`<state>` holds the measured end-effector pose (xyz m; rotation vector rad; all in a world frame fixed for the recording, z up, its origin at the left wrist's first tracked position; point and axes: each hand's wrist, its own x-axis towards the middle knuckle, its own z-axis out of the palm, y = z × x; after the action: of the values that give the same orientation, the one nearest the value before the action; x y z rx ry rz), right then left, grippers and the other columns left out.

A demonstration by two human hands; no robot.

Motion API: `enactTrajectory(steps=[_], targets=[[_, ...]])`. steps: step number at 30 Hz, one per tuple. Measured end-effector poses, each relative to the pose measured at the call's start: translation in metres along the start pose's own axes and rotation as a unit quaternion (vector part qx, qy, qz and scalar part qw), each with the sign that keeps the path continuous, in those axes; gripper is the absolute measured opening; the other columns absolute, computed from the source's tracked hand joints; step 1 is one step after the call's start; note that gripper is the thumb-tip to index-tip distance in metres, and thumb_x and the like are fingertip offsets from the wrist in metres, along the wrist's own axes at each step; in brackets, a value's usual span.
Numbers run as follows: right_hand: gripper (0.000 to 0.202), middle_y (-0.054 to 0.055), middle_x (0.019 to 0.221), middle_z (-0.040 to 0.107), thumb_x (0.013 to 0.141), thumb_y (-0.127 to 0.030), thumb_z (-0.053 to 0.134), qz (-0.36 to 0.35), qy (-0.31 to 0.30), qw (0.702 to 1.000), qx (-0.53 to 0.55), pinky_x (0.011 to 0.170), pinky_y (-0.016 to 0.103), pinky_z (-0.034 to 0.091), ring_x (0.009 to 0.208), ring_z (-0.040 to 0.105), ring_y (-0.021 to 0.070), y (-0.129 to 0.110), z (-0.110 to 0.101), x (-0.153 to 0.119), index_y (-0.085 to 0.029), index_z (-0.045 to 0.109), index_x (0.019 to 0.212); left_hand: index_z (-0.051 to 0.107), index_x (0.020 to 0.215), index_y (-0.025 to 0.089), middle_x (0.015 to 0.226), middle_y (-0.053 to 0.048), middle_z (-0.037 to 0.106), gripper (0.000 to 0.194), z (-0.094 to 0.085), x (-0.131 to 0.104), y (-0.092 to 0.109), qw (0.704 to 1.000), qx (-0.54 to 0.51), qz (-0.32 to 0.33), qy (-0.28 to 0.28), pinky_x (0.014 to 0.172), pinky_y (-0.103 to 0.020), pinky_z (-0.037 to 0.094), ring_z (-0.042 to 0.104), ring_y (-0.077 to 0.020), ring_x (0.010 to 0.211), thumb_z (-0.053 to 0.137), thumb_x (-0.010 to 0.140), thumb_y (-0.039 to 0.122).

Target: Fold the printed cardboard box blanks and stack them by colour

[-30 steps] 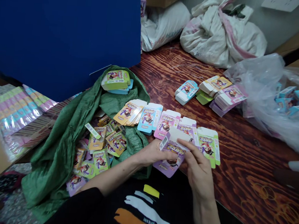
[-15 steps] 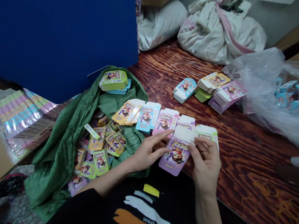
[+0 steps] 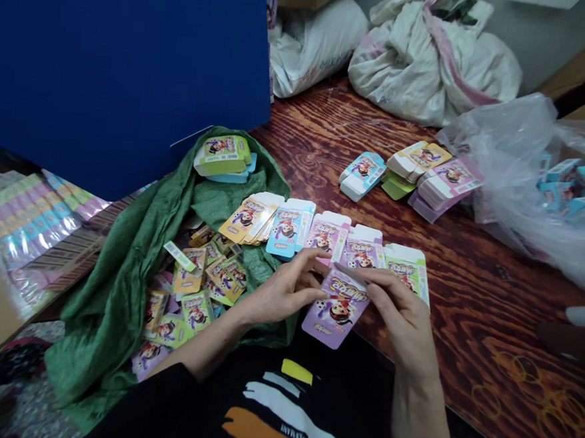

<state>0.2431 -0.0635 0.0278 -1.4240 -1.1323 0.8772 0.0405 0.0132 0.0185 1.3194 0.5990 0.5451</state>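
Observation:
Between my hands, above the table's front edge, is a small purple carton with a cartoon figure on its face. My left hand grips its left side with bent fingers. On the upper right edge, my right hand pinches it between thumb and fingers. The carton's top flap is folded down, seen nearly edge-on. Just behind lie flat cartons in a row: an orange stack, a blue stack, pink, purple and green.
Left, a green sack holds many loose cartons. A blue panel rises behind it. Bundled cartons, a clear plastic bag, white sacks and rubber bands are on the wooden table.
The purple carton's white top flap, upright before, is now folded over. The carton and both hands have shifted slightly left, uncovering more of the purple carton behind.

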Motion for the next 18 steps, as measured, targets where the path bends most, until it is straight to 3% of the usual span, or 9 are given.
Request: enactTrajectory(steps=[3, 7, 11, 15, 18], targets=[[0.021, 0.006, 0.094, 0.077, 0.086, -0.044, 0.075, 0.0, -0.004, 1.0, -0.001, 0.081, 0.034, 0.057, 0.092, 0.07, 0.0228, 0.0, 0.002, 0.001, -0.023, 0.077, 0.082, 0.044, 0.139, 0.024, 0.12, -0.009, 0.062, 0.053, -0.001, -0.002, 0.001, 0.998, 0.06, 0.003, -0.011, 0.08, -0.03, 0.054, 0.067, -0.0159, 0.089, 0.068, 0.092, 0.024], [0.02, 0.003, 0.079, 0.074, 0.081, -0.041, 0.081, 0.066, 0.022, 0.997, 0.017, 0.065, 0.027, 0.054, 0.071, 0.067, 0.017, 0.004, 0.008, 0.002, -0.022, 0.076, 0.085, 0.047, 0.139, 0.024, 0.121, -0.01, 0.064, 0.048, -0.003, -0.003, 0.002, 0.992, 0.122, 0.018, -0.028, 0.085, -0.033, 0.054, 0.068, -0.0187, 0.095, 0.064, 0.094, 0.025], [0.02, 0.002, 0.071, 0.072, 0.079, -0.04, 0.082, 0.067, 0.032, 0.997, 0.022, 0.06, 0.025, 0.052, 0.064, 0.064, 0.015, 0.005, 0.006, 0.007, -0.021, 0.077, 0.079, 0.047, 0.141, 0.024, 0.117, -0.009, 0.065, 0.05, -0.005, -0.004, 0.003, 0.992, 0.12, 0.02, -0.041, 0.084, -0.033, 0.054, 0.067, -0.0188, 0.094, 0.063, 0.094, 0.025], [0.016, 0.005, 0.082, 0.079, 0.08, -0.038, 0.082, 0.032, -0.062, 0.998, -0.008, 0.07, 0.029, 0.057, 0.075, 0.072, 0.0198, -0.001, -0.003, 0.009, -0.023, 0.08, 0.076, 0.047, 0.142, 0.024, 0.114, -0.008, 0.064, 0.052, -0.005, -0.005, 0.0, 0.995, 0.092, 0.004, -0.047, 0.08, -0.03, 0.053, 0.067, -0.017, 0.088, 0.065, 0.093, 0.024], [0.015, 0.007, 0.094, 0.081, 0.087, -0.039, 0.076, -0.009, -0.067, 0.997, -0.04, 0.083, 0.036, 0.06, 0.09, 0.075, 0.0239, -0.003, -0.005, 0.001, -0.026, 0.084, 0.086, 0.045, 0.145, 0.025, 0.114, -0.007, 0.062, 0.058, -0.005, -0.007, -0.002, 0.997, 0.068, -0.006, -0.037, 0.076, -0.028, 0.052, 0.066, -0.0151, 0.085, 0.066, 0.091, 0.023]])
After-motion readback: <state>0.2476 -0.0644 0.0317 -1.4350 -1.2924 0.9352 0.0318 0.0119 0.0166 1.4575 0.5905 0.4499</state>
